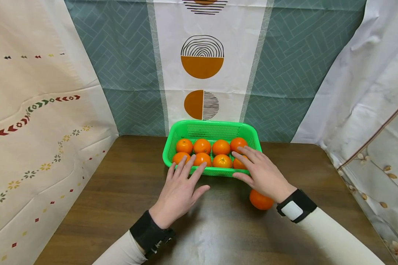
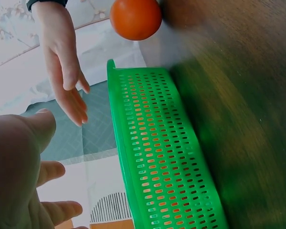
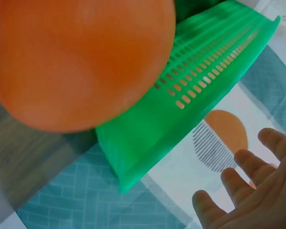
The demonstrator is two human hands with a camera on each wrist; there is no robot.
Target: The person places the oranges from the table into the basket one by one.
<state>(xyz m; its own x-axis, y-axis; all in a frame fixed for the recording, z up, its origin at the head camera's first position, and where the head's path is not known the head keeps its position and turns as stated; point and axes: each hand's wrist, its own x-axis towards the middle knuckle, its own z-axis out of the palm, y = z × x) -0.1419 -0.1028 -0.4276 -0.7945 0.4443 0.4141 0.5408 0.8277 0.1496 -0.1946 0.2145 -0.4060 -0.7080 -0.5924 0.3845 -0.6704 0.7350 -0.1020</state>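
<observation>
A green plastic basket (image 1: 215, 171) holds two rows of oranges (image 1: 221, 147). My left hand (image 1: 178, 193) hovers over the front left of the basket, its fingers spread and holding nothing. Opposite it, my right hand (image 1: 265, 173) is above the front right corner, fingers extended and also holding nothing. One redder round fruit (image 1: 260, 201), like an orange, lies on the table outside the basket, partly hidden under my right hand. In the right wrist view this fruit (image 3: 86, 62) looms large beside the basket, with a small green stem spot at its left edge.
The brown wooden table (image 1: 119, 206) backs onto a patterned cloth (image 1: 129, 73). Light-coloured cloths hang along its left (image 1: 36, 129) and right (image 1: 361, 92) sides. The basket stands near the table's far edge.
</observation>
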